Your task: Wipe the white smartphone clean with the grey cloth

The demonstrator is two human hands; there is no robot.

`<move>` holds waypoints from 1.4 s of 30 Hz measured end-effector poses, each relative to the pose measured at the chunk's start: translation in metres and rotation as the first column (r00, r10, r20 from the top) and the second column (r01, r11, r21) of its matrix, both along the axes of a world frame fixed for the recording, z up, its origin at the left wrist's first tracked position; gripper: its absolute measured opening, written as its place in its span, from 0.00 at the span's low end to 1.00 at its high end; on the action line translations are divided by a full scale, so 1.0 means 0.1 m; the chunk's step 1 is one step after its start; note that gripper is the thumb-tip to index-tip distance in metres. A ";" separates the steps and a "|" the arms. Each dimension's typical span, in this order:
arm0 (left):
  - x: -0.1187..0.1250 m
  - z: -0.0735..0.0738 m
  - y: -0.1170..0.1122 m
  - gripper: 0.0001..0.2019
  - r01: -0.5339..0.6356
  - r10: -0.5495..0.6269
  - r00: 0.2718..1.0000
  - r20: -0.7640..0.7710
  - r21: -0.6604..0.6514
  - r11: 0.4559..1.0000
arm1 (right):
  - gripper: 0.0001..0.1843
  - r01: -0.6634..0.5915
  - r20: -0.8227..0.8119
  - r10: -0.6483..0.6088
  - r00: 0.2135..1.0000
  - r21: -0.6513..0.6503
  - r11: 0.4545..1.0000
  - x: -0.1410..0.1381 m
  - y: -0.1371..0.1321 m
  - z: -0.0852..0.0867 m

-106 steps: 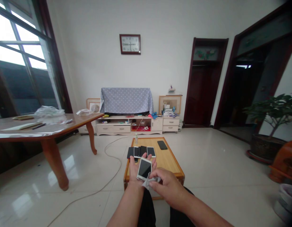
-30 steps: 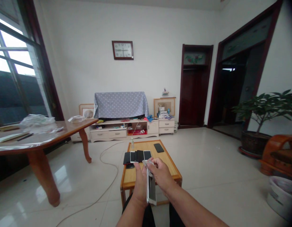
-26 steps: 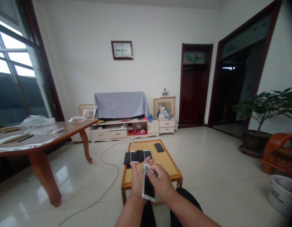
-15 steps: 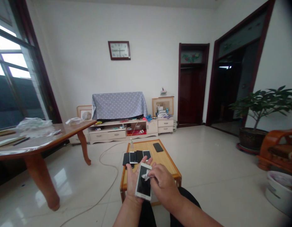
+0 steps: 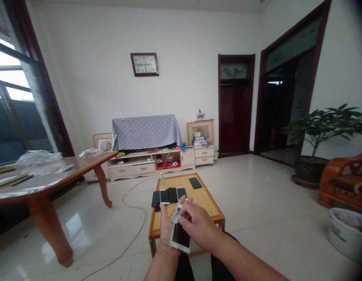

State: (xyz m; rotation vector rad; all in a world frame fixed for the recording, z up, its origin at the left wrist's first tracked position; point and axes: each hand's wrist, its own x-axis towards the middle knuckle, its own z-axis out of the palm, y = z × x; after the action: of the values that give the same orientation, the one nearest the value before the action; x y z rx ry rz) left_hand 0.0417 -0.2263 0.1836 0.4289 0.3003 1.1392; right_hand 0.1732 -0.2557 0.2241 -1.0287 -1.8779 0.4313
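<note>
Head view shows the left hand (image 5: 165, 224) spread wide, palm up, with a white phone (image 5: 181, 236) lying on it. The right hand (image 5: 198, 222) is pinched narrow on a crumpled white wipe (image 5: 176, 218), which touches the phone near its far end. I can't tell if the wipe is cloth or paper. The phone is flat and long, with dark, shiny glass and a smooth white rim.

It is held across the near rim of the wooden table (image 5: 210, 201), which has a pale, smooth top and a browner border. From the phone, a row of flat, phone-shaped things (image 5: 172, 194) lies at 11 o'clock. A small see-through bottle (image 5: 162, 179) stands farther out that way, by the table's far left corner. One dark phone (image 5: 195, 183) lies at 1 o'clock, near the far edge. Shiny floor (image 5: 263, 203) at 3 o'clock gives lots of room to move.
</note>
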 end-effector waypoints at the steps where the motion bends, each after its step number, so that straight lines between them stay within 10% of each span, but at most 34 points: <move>1: 0.00 0.01 -0.01 0.38 -0.013 0.013 1.000 -0.008 0.001 1.000 | 0.08 0.028 -0.023 -0.029 0.999 -0.017 0.999 0.01 0.06 0.00; 11: 0.01 0.05 0.02 0.43 -0.027 0.027 0.999 0.025 0.002 1.000 | 0.09 -0.088 -0.014 0.088 0.996 -0.005 0.996 -0.03 -0.29 -0.05; 18: 0.00 -0.01 0.05 0.43 0.079 -0.080 0.997 0.004 0.047 0.996 | 0.13 -0.029 -0.237 -0.038 0.971 -0.274 0.961 -0.06 -0.05 -0.10; 24: -0.04 -0.06 0.09 0.46 0.099 -0.103 0.994 0.045 0.090 0.991 | 0.07 -0.018 -0.222 -0.012 0.975 -0.132 0.991 -0.03 -0.03 -0.11; 31: 0.00 0.02 0.02 0.40 0.081 -0.086 0.996 0.028 0.157 0.984 | 0.04 -0.325 -0.597 0.032 0.801 -0.391 0.861 0.00 -0.01 -0.12; 37: -0.04 -0.05 0.06 0.44 0.133 -0.151 0.985 0.081 0.191 0.973 | 0.06 0.087 -0.249 -0.085 0.965 -0.003 0.996 0.03 0.01 -0.15; 42: -0.07 -0.11 0.12 0.47 0.125 -0.164 0.975 0.152 0.236 0.964 | 0.15 0.015 -0.017 -0.011 1.000 0.281 0.960 0.04 -0.29 -0.21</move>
State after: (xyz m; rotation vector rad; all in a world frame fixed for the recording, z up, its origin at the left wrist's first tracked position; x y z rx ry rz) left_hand 0.0343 -0.2146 0.1726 0.5405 -0.0118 1.0616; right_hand 0.1774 -0.2849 0.2032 -0.8430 -1.8535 0.1563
